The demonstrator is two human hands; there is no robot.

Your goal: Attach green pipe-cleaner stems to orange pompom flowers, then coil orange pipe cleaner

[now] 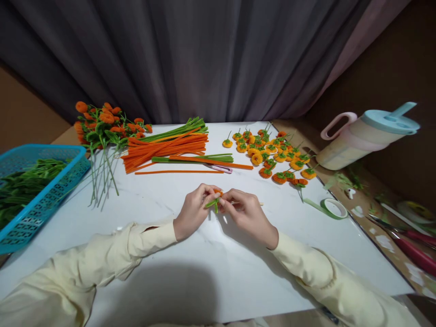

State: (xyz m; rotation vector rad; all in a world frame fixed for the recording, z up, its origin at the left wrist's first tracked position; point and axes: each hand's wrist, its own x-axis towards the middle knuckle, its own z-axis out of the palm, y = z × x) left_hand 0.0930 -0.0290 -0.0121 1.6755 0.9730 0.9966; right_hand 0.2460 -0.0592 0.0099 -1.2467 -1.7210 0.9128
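My left hand (pixel 195 209) and my right hand (pixel 250 213) meet over the middle of the white table, fingertips pinched together. Between them is a small pipe-cleaner flower (pixel 213 203), orange on top with green strips sticking out below. Both hands grip it, and the fingers cover part of the orange. Beyond the hands lie a pile of orange pipe cleaners (pixel 163 152), a bundle of green pipe cleaners (pixel 184 129) and a pair of pink-handled tweezers or scissors (pixel 220 168), partly covered. To the right sit several finished-looking orange and yellow flower heads (pixel 279 156) with green stubs.
At the left stands a blue basket (pixel 51 195) of green leaves, with stemmed orange flowers (pixel 105 120) behind it. On the right are a roll of green tape (pixel 335 209), a tumbler with a straw (pixel 361 138), red-handled pliers (pixel 412 250) and a white earbud (pixel 349 193). A grey curtain hangs behind.
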